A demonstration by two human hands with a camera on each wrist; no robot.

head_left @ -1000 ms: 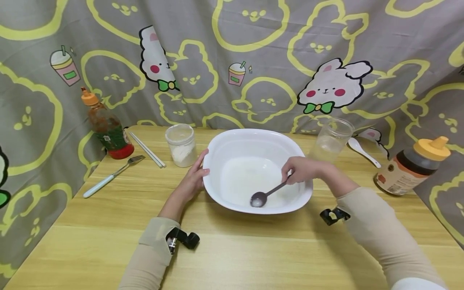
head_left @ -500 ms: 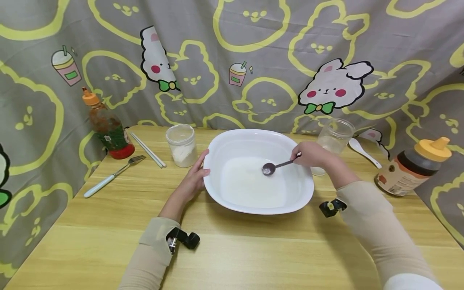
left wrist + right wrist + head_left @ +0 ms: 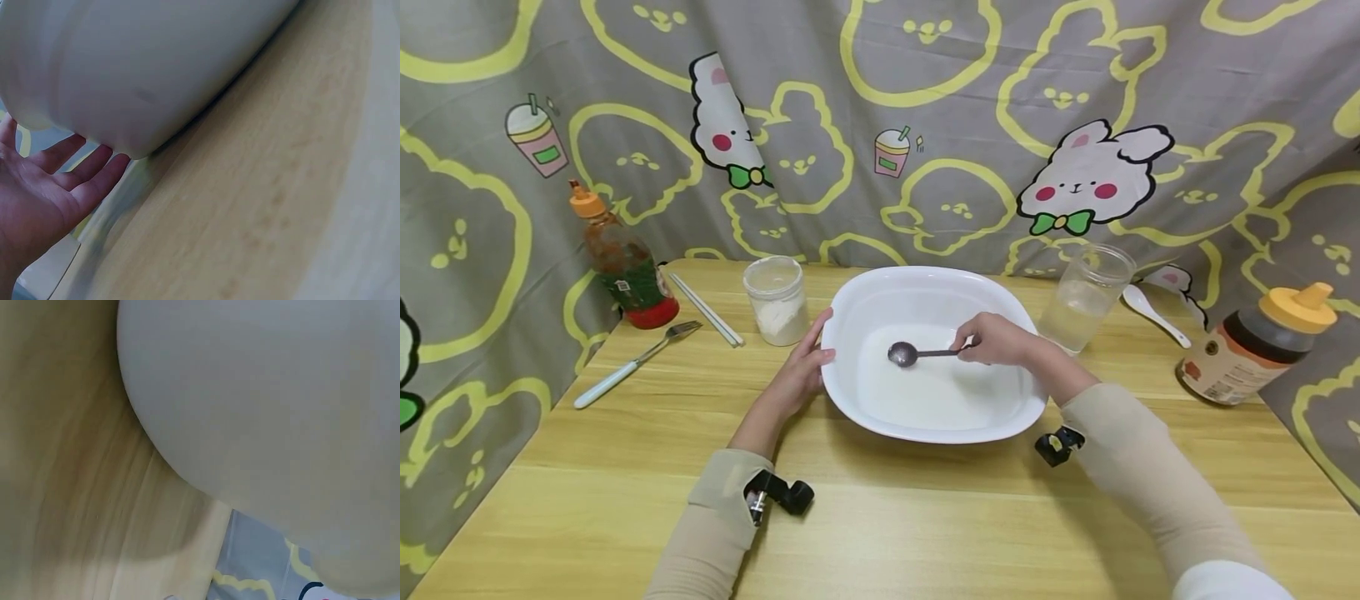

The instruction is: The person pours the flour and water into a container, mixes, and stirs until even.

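Note:
A white basin [image 3: 857, 408] stands mid-table with a pale, milky liquid [image 3: 917, 396] covering its bottom. With thumb and fingers my left hand [image 3: 797, 375] holds the basin's left side; in the left wrist view its fingertips [image 3: 119, 161] meet the outer wall. The right hand [image 3: 996, 340] pinches the handle of a dark round-bowled spoon [image 3: 903, 354], which points left over the liquid. Neither that hand nor the spoon appears in the right wrist view, where the basin's outer wall [image 3: 250, 412] fills much of the frame.
Left of the basin stand a jar of white powder [image 3: 777, 312], chopsticks [image 3: 706, 310], a fork [image 3: 636, 364] and a sauce bottle [image 3: 625, 271]. To its right are a clear jar of liquid [image 3: 1082, 308], a white spoon [image 3: 1156, 317] and a yellow-capped bottle [image 3: 1247, 346]. A curtain [image 3: 955, 83] hangs behind.
The right hand has carried the dark spoon from the basin's near side up toward the right rim, then leftward across the basin. The left hand has stayed in place.

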